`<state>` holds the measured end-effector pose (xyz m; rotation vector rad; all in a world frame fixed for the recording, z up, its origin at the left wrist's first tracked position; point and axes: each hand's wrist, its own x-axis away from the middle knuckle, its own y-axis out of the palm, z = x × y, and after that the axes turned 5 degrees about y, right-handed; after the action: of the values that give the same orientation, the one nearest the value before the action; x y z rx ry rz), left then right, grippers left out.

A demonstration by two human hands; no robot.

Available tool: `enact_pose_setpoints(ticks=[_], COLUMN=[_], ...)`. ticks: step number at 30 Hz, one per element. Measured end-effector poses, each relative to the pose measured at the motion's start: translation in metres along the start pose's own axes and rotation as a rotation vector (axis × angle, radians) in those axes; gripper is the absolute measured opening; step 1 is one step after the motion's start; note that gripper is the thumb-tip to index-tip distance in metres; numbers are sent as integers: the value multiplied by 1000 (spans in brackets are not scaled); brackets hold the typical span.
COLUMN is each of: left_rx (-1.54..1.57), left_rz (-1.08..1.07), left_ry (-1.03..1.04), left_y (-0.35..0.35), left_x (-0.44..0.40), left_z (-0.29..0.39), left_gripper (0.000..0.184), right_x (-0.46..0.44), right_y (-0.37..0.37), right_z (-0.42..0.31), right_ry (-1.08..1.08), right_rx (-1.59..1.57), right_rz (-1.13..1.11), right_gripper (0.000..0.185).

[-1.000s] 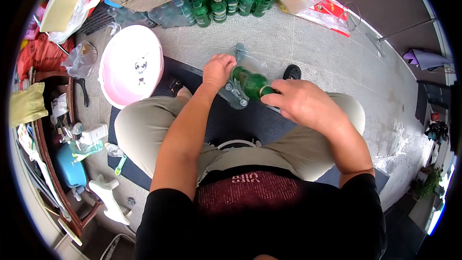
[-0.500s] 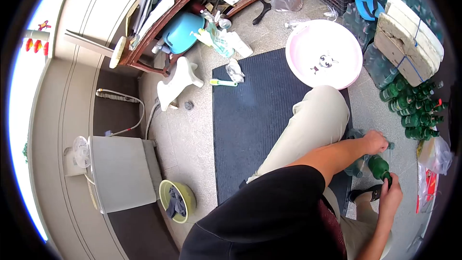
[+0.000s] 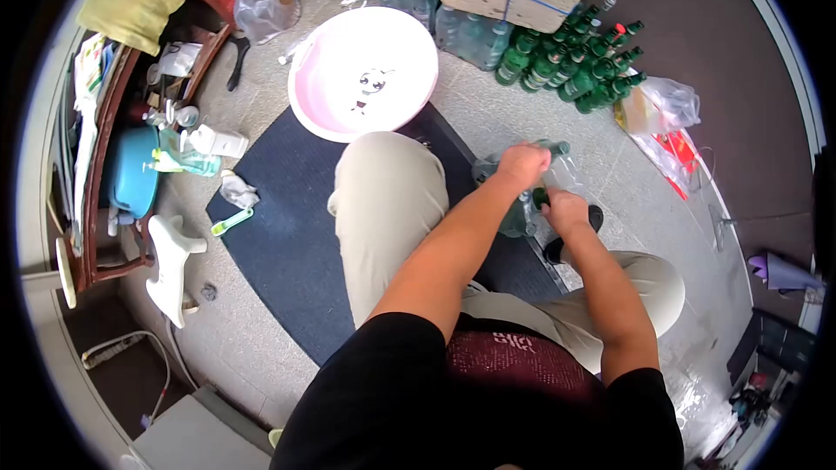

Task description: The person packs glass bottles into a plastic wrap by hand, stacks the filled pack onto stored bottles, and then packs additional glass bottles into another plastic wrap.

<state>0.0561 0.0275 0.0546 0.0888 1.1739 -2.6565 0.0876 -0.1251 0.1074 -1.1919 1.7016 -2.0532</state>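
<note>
Between my legs stands a group of clear bottles (image 3: 520, 219) with clear plastic wrap (image 3: 564, 176) around its far right side. Over its top, my left hand (image 3: 525, 165) is closed on the wrap; its fingertips are partly hidden. My right hand (image 3: 566, 209) grips a green glass bottle (image 3: 540, 198) just beside it, at the group's edge. Only a small dark green part of that bottle shows, so how deep it sits among the clear ones I cannot tell.
A pink basin (image 3: 322, 78) stands ahead on the dark mat (image 3: 287, 270). Several green bottles (image 3: 557, 61) stand beyond, near a white foam box (image 3: 514, 0) on wrapped bottles. To the left are a white stool (image 3: 170, 265), a green brush (image 3: 232, 222) and a blue basin (image 3: 132, 170).
My view has turned to the right. My right hand has brought the green bottle in against the clear bottles, close to my left hand, which stays at the group.
</note>
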Motion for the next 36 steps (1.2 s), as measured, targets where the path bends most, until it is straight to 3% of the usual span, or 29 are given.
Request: enact_pose_setpoints(ticks=[3,5,9,13,16,19,20,21,22,25,27,31,34,36], left_rx=[58,165,375,58,-56,-96,-36,-39,178,384,706,661,725,644], left_rz=[-43,46,25,-256,-605,-616,-481,-493,-500,-591,-514,-564,-564,-680], left_ry=[-2,37,-14,19,-51,-24,-213,-204,-298,-350,-780,-793,-855,-830], left_y=[-16,-24,-34,-13,9,14,15,31,60,43,13,9,3,-2], left_x=[2,0,-14,-7,4,-3,-4,-3,-3,-7,-11,-8,-7,-8], left_z=[8,16,46,54,53,50,54,41,9,12,48,51,55,57], left_gripper=[11,11,17,34,33,32,26,26,23,17,18,18,18,20], right_x=[14,27,39,34,35,41,42,43,43,37,25,47,61,59], right_y=[-5,-22,-10,11,24,19,16,13,11,26,49,25,25,21], right_z=[8,3,-15,-15,-11,-7,-5,-5,-5,-2,2,-8,-11,-11], right_ry=[138,312,555,667,688,711,707,720,717,715,659,708,547,562], right_rx=[-205,-395,-492,-552,-655,-712,-701,-710,-711,-755,-814,-745,-589,-569], right_rz=[16,-55,33,-48,18,40,66,66,1,-59,154,206,320,302], right_gripper=[49,46,47,38,31,30,30,30,30,31,30,28,24,24])
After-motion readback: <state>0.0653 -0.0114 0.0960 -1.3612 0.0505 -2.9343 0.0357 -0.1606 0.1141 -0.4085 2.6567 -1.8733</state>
